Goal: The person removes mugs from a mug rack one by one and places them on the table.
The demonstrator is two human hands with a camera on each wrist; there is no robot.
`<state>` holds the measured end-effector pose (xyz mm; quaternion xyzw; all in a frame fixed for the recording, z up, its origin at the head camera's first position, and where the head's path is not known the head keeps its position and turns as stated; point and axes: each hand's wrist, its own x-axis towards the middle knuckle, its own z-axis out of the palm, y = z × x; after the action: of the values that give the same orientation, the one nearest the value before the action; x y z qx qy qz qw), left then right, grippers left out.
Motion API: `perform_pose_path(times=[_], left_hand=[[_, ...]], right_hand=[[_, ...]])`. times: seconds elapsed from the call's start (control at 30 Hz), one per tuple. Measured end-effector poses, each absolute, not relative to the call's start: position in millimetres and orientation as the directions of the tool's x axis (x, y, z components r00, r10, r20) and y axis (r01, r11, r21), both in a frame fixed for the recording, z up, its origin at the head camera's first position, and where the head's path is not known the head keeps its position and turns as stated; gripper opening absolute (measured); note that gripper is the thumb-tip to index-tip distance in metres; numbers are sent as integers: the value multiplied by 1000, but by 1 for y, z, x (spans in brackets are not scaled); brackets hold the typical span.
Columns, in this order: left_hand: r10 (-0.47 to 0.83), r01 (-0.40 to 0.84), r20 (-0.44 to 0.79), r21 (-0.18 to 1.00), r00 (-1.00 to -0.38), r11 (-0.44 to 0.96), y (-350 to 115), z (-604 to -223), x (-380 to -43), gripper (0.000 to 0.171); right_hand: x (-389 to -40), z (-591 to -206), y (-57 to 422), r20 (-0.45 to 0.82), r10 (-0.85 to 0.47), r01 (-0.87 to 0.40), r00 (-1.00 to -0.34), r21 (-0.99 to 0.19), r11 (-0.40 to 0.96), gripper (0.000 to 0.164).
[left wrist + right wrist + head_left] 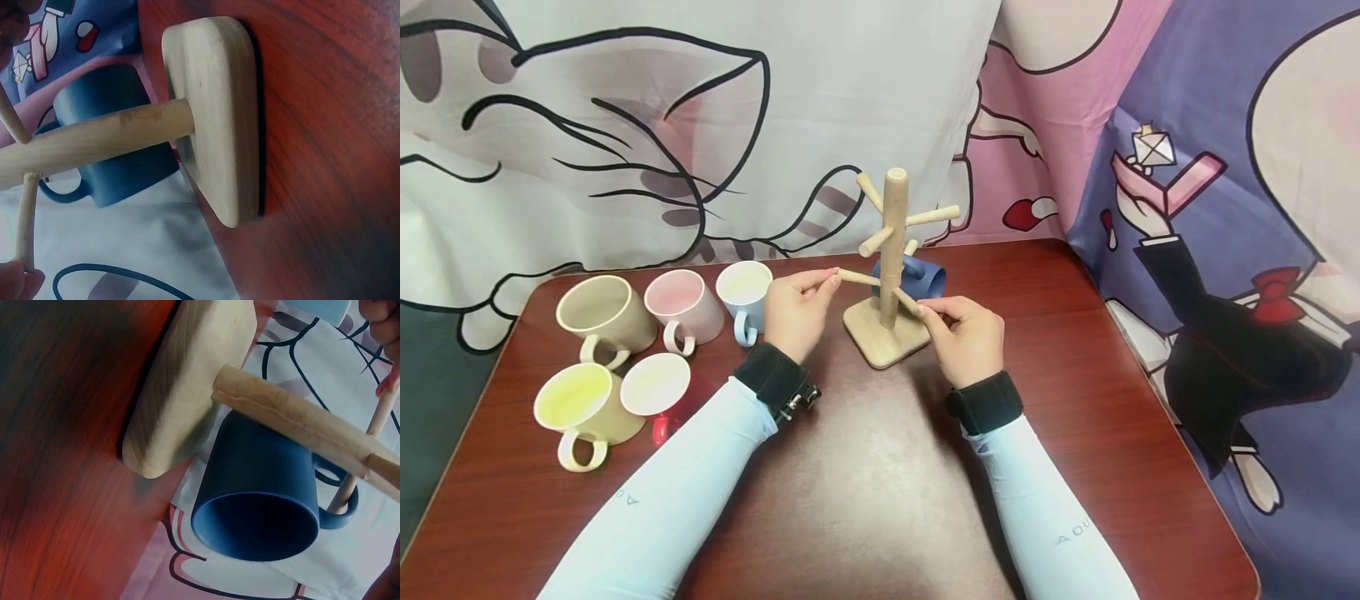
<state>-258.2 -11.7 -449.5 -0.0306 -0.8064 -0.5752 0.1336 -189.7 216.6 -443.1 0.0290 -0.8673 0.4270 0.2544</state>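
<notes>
A wooden mug tree [892,258] stands upright on its square base [880,337]. My left hand [797,312] pinches the tip of its lower left peg [859,277] between thumb and forefinger. On the other side, my right hand [966,333] pinches the end of the lower right peg [908,302]. Behind the post, a dark blue mug [931,279] hangs sideways by its handle on a rear peg; in the right wrist view the mug [256,481] shows its open mouth. The left wrist view has the left fingertips [19,281] on the peg.
Left of the mug tree stand a beige mug [640,321], a pink mug [700,312], a light blue mug [752,312], a yellow mug [617,417] and a red mug [681,408] with a white inside. A printed curtain [850,100] hangs behind the brown table [865,517].
</notes>
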Motion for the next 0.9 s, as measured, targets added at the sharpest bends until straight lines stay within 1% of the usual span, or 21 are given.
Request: perform_pose_path(times=[0.27, 0.43, 0.6, 0.9], left_hand=[[-116, 185, 242, 911, -963, 367, -14, -449, -270, 15], [-98, 186, 244, 897, -965, 401, -15, -448, -276, 15], [-76, 199, 259, 873, -963, 444, -17, -445, -281, 15], [-56, 209, 259, 872, -964, 443, -16, -442, -288, 15]], right_hand=[[-185, -443, 203, 516, 140, -319, -845, -697, 642, 12], [-182, -444, 196, 554, 113, -354, -825, -662, 661, 11], [-179, -444, 188, 546, 96, -356, -832, -659, 662, 13], [-178, -441, 177, 556, 65, -373, -829, -636, 675, 11]])
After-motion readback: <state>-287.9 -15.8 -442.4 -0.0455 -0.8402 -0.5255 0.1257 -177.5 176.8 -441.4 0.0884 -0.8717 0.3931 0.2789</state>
